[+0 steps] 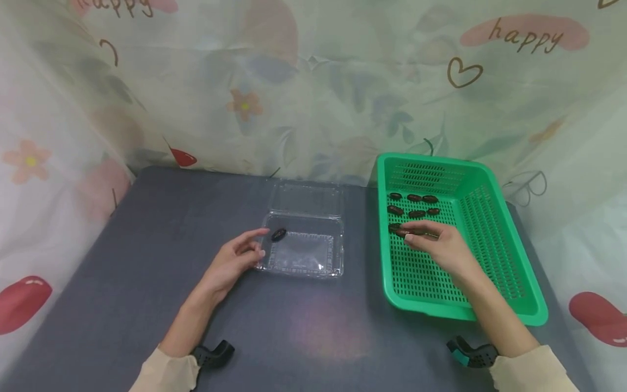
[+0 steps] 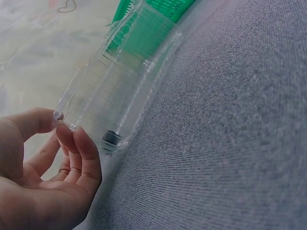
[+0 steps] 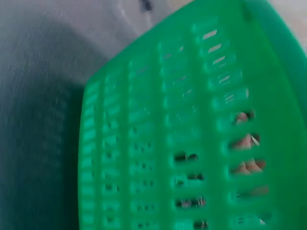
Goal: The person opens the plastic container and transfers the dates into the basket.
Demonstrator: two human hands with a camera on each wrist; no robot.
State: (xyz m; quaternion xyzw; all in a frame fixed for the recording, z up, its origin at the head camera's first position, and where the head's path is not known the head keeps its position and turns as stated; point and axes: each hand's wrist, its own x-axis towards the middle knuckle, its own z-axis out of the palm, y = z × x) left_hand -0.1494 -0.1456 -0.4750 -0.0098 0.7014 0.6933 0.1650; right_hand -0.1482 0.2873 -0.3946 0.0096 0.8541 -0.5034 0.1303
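A clear plastic box (image 1: 303,272) lies with its lid (image 1: 306,198) folded back. In it, one dark brown, wrinkled, oval date (image 1: 278,234) sits near the far left corner. My left hand (image 1: 232,264) is at the box's left edge, and the left wrist view has its thumb and fingertips around the rim. Inside the green basket (image 1: 509,245), my right hand (image 1: 443,247) pinches a date (image 1: 403,233) by the left wall. Several more dates (image 1: 416,214) lie in rough rows beyond it. In the right wrist view, the basket wall mostly hides the fingers (image 3: 247,142).
The box and basket stand side by side on a dark grey cloth-covered table (image 1: 161,234). A printed curtain (image 1: 313,98) hangs close behind and on both sides. The basket's raised wall (image 3: 144,120) fills much of the right wrist view.
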